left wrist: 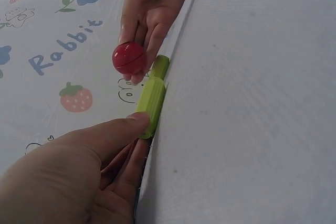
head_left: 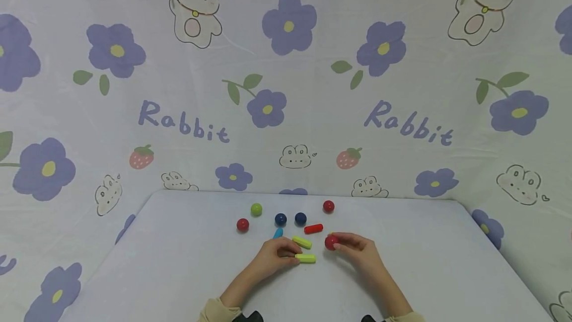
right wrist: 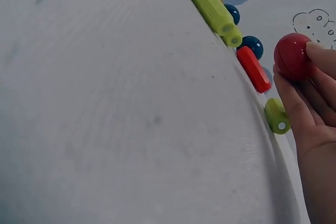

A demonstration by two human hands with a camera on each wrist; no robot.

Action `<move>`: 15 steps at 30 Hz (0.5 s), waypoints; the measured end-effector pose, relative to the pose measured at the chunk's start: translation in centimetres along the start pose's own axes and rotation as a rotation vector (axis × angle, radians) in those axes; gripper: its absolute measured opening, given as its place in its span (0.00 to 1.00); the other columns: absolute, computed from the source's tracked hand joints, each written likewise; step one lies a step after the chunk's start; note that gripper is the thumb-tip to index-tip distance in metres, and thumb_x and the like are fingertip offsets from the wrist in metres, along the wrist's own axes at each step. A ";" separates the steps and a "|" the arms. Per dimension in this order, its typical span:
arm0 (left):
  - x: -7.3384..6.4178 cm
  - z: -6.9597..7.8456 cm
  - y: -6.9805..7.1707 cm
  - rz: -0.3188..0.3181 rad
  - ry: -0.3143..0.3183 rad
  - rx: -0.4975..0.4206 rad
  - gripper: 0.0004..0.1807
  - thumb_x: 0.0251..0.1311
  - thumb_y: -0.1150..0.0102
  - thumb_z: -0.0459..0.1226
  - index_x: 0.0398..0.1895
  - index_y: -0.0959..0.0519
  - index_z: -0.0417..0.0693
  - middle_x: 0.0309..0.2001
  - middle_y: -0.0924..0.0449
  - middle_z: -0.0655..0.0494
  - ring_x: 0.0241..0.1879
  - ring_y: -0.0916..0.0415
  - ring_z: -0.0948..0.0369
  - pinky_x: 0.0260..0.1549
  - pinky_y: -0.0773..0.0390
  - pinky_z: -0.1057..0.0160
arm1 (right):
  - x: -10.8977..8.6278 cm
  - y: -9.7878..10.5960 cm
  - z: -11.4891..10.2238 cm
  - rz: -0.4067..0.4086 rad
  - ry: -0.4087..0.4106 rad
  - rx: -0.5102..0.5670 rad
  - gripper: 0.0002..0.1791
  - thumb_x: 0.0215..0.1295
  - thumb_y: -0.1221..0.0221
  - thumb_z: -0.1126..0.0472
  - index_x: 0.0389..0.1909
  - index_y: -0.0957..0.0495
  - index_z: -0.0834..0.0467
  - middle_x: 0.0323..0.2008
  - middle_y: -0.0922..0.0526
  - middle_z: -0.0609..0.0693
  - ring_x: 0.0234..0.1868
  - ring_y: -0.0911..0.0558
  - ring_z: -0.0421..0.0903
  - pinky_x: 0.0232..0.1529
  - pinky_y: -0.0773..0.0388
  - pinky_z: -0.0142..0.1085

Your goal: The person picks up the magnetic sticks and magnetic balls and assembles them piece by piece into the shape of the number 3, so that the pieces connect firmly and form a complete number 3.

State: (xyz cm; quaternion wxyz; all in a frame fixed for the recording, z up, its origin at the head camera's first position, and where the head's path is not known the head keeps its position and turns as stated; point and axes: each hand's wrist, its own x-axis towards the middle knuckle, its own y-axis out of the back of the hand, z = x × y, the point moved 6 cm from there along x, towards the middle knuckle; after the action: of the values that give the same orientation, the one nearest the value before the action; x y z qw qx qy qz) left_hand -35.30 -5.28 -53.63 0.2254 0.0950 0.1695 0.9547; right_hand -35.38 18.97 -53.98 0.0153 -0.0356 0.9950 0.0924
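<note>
Fabric sleeves; hands pinch ridged lime stick, glossy red ball.

left fingers: pinching, partly hidden, seemingly curled | right fingers: pinching

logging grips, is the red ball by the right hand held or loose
Held: the right hand pinches the red ball between thumb and fingers.

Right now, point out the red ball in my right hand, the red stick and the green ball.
Held red ball (right wrist: 292, 57), right wrist view, its side facing the camera.
Red stick (head_left: 314, 229), head view, middle of its length.
Green ball (head_left: 256, 209), head view, near its centre.
</note>
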 end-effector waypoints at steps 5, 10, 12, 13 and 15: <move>0.1 -0.1 0.1 -0.003 0.006 0.002 0.11 0.56 0.33 0.33 0.43 0.17 0.48 0.46 0.17 0.52 0.44 0.18 0.67 0.46 0.19 0.72 | 0.0 -0.6 0.4 -0.075 -0.009 -0.004 0.24 0.53 0.29 0.52 0.52 0.18 0.51 0.55 0.16 0.49 0.55 0.18 0.41 0.54 0.20 0.30; 0.1 -0.3 0.1 -0.005 0.004 0.000 0.11 0.56 0.33 0.32 0.44 0.17 0.47 0.46 0.17 0.51 0.44 0.18 0.66 0.46 0.19 0.72 | -0.3 -1.0 0.6 -0.122 0.011 -0.018 0.24 0.56 0.30 0.54 0.54 0.19 0.56 0.56 0.17 0.53 0.57 0.18 0.46 0.55 0.21 0.31; 0.2 -0.3 0.1 -0.006 0.001 0.001 0.11 0.56 0.33 0.32 0.43 0.17 0.47 0.46 0.17 0.52 0.44 0.18 0.66 0.46 0.19 0.72 | -0.3 -1.1 0.6 -0.126 0.008 -0.027 0.24 0.56 0.31 0.54 0.54 0.19 0.56 0.55 0.17 0.54 0.58 0.18 0.47 0.56 0.21 0.31; 0.2 -0.3 0.1 -0.006 0.003 0.003 0.11 0.56 0.33 0.32 0.43 0.17 0.47 0.45 0.17 0.52 0.43 0.18 0.66 0.46 0.19 0.72 | -0.3 -1.1 0.6 -0.125 0.013 -0.036 0.23 0.57 0.31 0.54 0.54 0.19 0.56 0.55 0.17 0.54 0.58 0.18 0.47 0.56 0.21 0.32; 0.2 -0.4 0.1 -0.007 0.010 0.007 0.11 0.56 0.33 0.32 0.43 0.17 0.48 0.45 0.17 0.53 0.43 0.19 0.67 0.45 0.19 0.73 | -0.4 -1.2 0.5 -0.128 0.018 -0.055 0.23 0.58 0.31 0.54 0.54 0.19 0.56 0.56 0.17 0.54 0.59 0.19 0.48 0.57 0.22 0.34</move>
State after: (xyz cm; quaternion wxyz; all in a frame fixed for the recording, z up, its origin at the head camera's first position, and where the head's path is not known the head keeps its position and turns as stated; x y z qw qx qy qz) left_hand -35.60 -5.35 -53.97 0.2274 0.0906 0.1741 0.9538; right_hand -34.87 17.90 -54.67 0.0113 -0.1006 0.9878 0.1180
